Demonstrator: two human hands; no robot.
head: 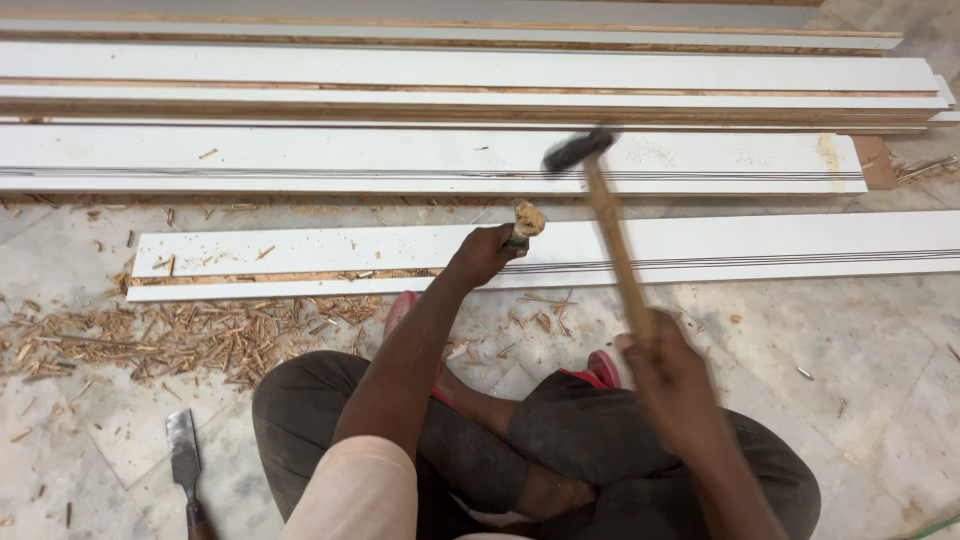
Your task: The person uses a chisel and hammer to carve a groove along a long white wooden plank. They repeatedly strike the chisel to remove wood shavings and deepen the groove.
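My left hand (pixel 478 256) grips a chisel (pixel 524 222) with a frayed wooden butt, held upright on a long white laminated board (pixel 760 240) lying on the floor. My right hand (pixel 668 372) holds a wooden-handled hammer (pixel 612 235), blurred by motion; its dark head (pixel 578 150) is raised just up and right of the chisel's butt. The board's near edge left of my hand is chipped to bare wood (pixel 300 276). I sit on the floor with knees bent, in dark trousers.
More long white boards (pixel 420 150) are stacked beyond the one under my hands. Wood chips (pixel 170 340) litter the marble floor at left. A second, flat chisel (pixel 184 455) lies on the floor at lower left. Red sandals (pixel 600 368) are on my feet.
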